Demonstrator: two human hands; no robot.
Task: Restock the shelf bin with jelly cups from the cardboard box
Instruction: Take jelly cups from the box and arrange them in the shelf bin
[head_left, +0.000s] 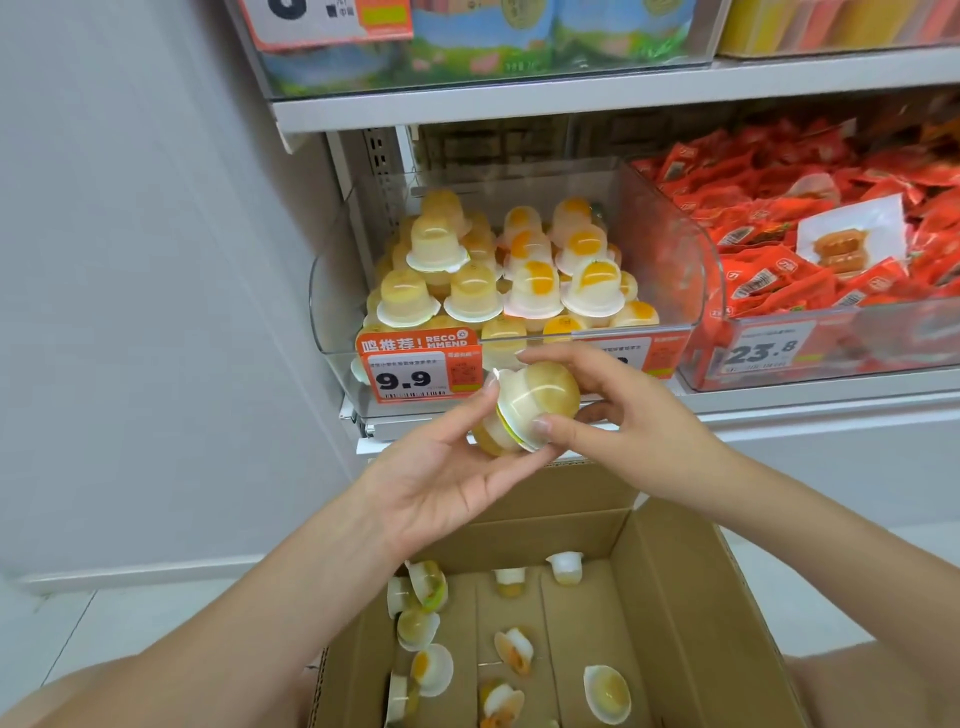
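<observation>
Two yellow jelly cups (535, 402), pressed lid to lid, are held in front of the clear shelf bin (332, 312). My left hand (441, 483) cradles the lower cup from below. My right hand (613, 415) grips the upper cup from the right, thumb on the rims. The bin holds several stacked jelly cups (470, 291), yellow ones on the left and white-and-orange ones on the right. Below my hands the open cardboard box (675, 597) has several loose jelly cups (514, 649) scattered on its bottom.
An orange 9.9 price tag (415, 371) hangs on the bin's front. To the right stands another clear bin of red snack packets (810, 244) tagged 23.8. A shelf (571, 98) with more goods runs above. A white wall lies to the left.
</observation>
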